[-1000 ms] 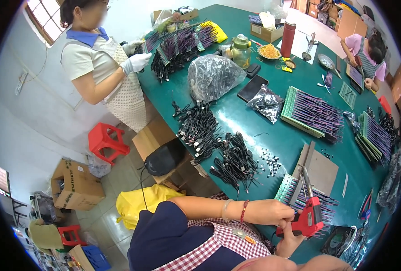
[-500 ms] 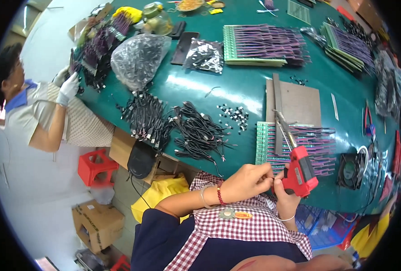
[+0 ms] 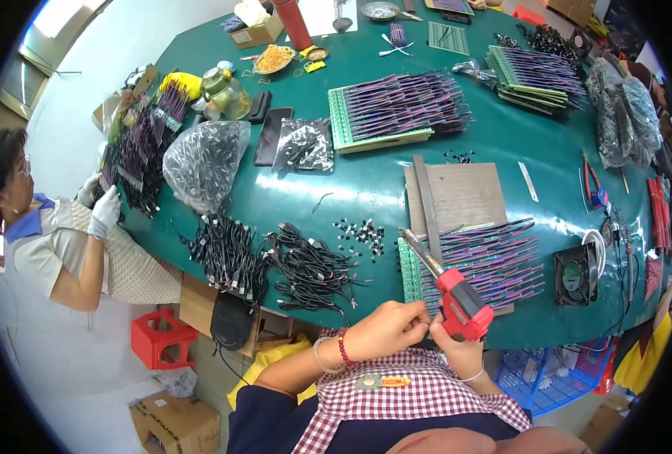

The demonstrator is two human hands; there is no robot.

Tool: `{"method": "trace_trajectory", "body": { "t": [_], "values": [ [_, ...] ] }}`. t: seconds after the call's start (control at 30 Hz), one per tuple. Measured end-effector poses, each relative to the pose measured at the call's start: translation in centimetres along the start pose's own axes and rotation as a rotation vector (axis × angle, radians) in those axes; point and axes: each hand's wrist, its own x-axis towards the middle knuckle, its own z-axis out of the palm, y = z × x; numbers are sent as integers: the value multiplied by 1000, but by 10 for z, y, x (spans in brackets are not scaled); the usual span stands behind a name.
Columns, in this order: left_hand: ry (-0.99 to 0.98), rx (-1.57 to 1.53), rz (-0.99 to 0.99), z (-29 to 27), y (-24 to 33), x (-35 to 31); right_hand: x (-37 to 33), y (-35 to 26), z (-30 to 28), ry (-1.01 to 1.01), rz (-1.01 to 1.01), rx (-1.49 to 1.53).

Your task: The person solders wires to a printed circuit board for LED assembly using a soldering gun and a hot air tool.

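A red and black soldering gun (image 3: 463,301) rests in my right hand (image 3: 458,354), its metal tip slanting up and left over the near circuit boards. My left hand (image 3: 387,329) is closed in a pinch right beside my right thumb. Whatever lies between the left fingertips is too small to make out. Just beyond the hands lies a row of green circuit boards (image 3: 409,271) with purple and black wires (image 3: 495,261) running off to the right. A flat metal bar (image 3: 426,203) crosses a brown board (image 3: 466,195) and reaches the circuit boards' edge.
Bundles of black cables (image 3: 309,265) and small black-and-white connectors (image 3: 360,236) lie left of the boards. Stacked wired boards (image 3: 396,113) stand farther back. A small fan (image 3: 575,277) and pliers (image 3: 595,189) are at right. A gloved co-worker (image 3: 56,219) handles wires at far left.
The view has shifted, so the far table shows more. Both hands stay close together near the table edge. The soldering gun's tip now leans farther left, over the green boards' edge.
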Motion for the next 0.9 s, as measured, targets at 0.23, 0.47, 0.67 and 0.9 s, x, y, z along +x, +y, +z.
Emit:
{"method": "trace_trajectory", "body": {
  "t": [0.23, 0.47, 0.67, 0.9],
  "values": [
    [-102, -43, -74, 2, -9, -1, -3, 9, -2, -21, 12, 16],
    [-65, 52, -42, -15, -21, 9, 6, -1, -5, 25, 32, 57],
    [123, -211, -422, -61, -50, 27, 8, 2, -34, 92, -86, 333],
    [-15, -247, -567, -61, -65, 36, -9, 22, -58, -21, 53, 401]
  ]
}}
